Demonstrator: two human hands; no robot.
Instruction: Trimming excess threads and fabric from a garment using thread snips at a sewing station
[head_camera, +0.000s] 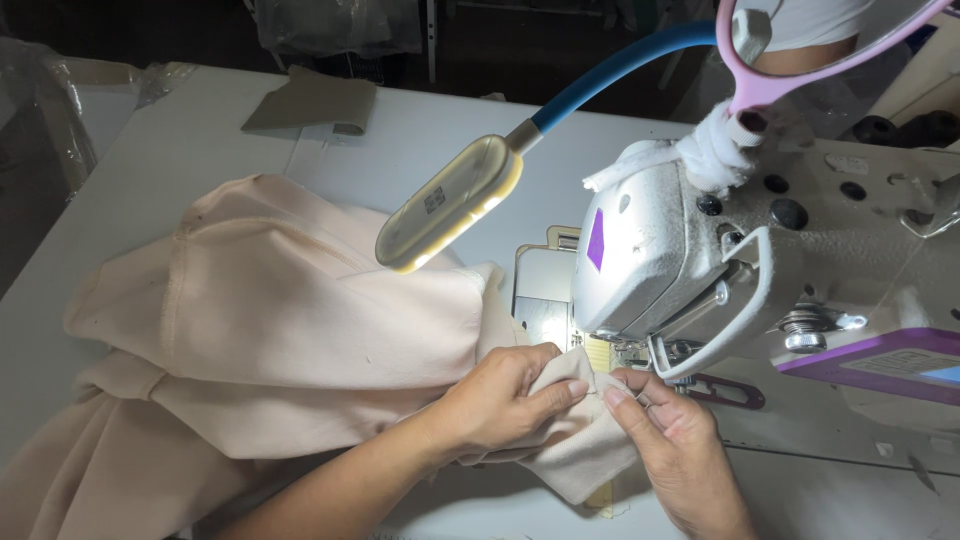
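Head view: the pale pink fabric (300, 330) was found pinched at its edge by the closed left hand (500, 395) and right hand (670, 440) at the sewing machine (700, 250), positioning judged underway, careful alignment under the needle being required.

A white table (180, 150) fills the scene. A lamp (450, 203) on a blue bendy neck hangs over it. The far side lies dark, with clear plastic bags (330, 22).

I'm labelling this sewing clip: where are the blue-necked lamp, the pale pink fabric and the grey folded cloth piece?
Blue-necked lamp (452, 204), head view, on its oval cream head.
Pale pink fabric (290, 320), head view, on its broad folded middle.
Grey folded cloth piece (312, 103), head view, on its flat centre.
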